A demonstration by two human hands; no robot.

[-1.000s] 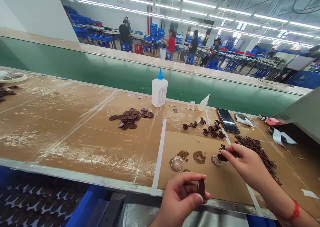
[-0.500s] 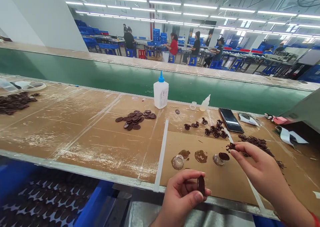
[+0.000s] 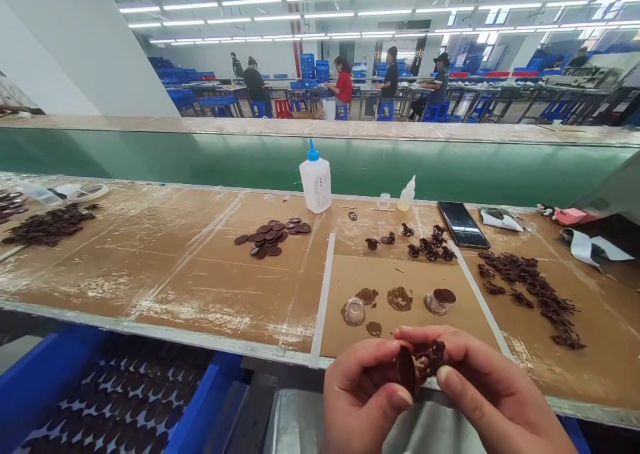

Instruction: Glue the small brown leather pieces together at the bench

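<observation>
My left hand (image 3: 363, 391) pinches a dark brown oval disc (image 3: 405, 369) on edge between thumb and fingers. Right beside it, my right hand (image 3: 483, 381) grips a small dark brown figure with thin, openwork limbs (image 3: 431, 359). The figure is up against the disc's face or very near it; I cannot tell whether they touch. Both hands are over the table's front edge. Beyond them on the cardboard sheet (image 3: 450, 337) stand a small clear cup (image 3: 355, 311) and another clear cup (image 3: 435, 305) with a brown oval disc (image 3: 444, 296) on top.
Brown discs (image 3: 270, 235) lie heaped left of a white bottle with a blue cap (image 3: 316, 184). Similar figures (image 3: 430, 244) cluster near a phone (image 3: 463, 225), with a larger pile (image 3: 540, 287) at right. A small dropper bottle (image 3: 407, 195) stands behind. A blue crate (image 3: 205, 401) sits below left.
My right hand has moved left and down from the cardboard's right side, bringing the small figure to the disc. My left hand still holds the disc. The view has shifted slightly.
</observation>
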